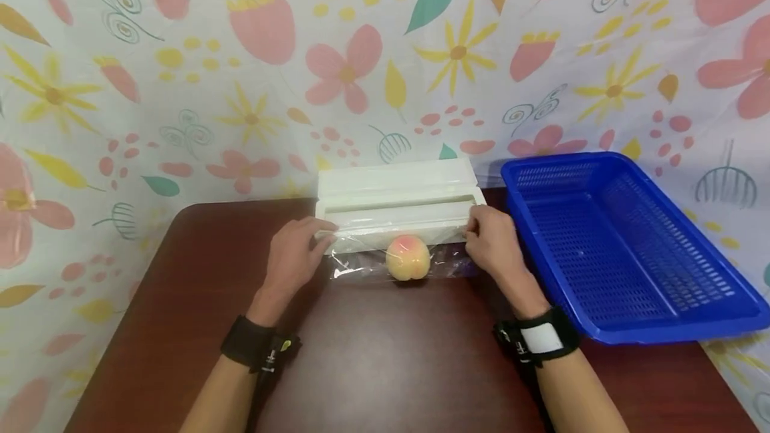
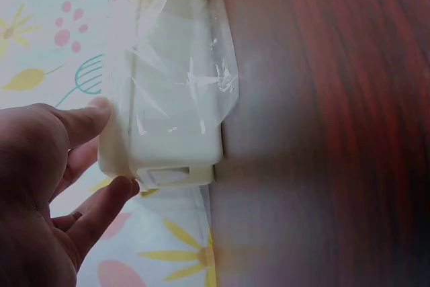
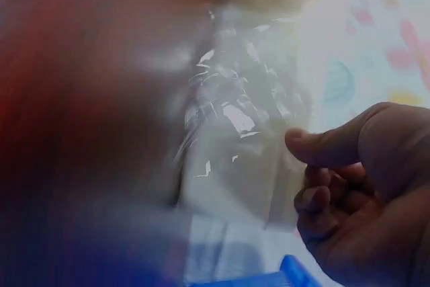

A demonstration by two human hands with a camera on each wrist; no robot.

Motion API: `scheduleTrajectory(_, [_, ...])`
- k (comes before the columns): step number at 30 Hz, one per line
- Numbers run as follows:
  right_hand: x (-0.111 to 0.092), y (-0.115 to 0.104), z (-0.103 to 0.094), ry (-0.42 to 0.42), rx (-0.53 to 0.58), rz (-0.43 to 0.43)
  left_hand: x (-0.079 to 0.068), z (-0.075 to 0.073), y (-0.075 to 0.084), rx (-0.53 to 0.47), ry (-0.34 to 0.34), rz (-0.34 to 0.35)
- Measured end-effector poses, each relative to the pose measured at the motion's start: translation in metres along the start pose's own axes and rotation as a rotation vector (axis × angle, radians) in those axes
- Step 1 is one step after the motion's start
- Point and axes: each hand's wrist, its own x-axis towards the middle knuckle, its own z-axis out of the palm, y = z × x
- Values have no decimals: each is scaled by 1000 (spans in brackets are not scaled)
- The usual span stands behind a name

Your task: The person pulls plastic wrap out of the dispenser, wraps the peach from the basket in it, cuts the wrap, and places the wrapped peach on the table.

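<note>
A white plastic wrap dispenser (image 1: 397,182) lies across the far side of the table with its lid raised. Clear plastic wrap (image 1: 351,264) spreads from its front edge, creased and shiny. A yellow-pink peach (image 1: 408,257) sits against the dispenser's front, among the wrap. My left hand (image 1: 295,252) grips the left end; in the left wrist view, fingertips (image 2: 101,105) meet the end corner from two sides. At the other end, my right hand (image 1: 494,239) holds the dispenser's edge, thumb (image 3: 299,140) on the rim and the other fingers curled beside it.
A blue plastic basket (image 1: 544,266) with perforated walls stands at the right, close to my right hand and overhanging the table's edge. The dark brown table (image 1: 385,359) extends toward me. A flower-print cloth (image 1: 385,52) hangs behind it.
</note>
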Motion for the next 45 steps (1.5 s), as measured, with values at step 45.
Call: scheduleTrajectory(45, [17, 12, -3, -152, -55, -97, 2, 4, -11, -54, 44, 40])
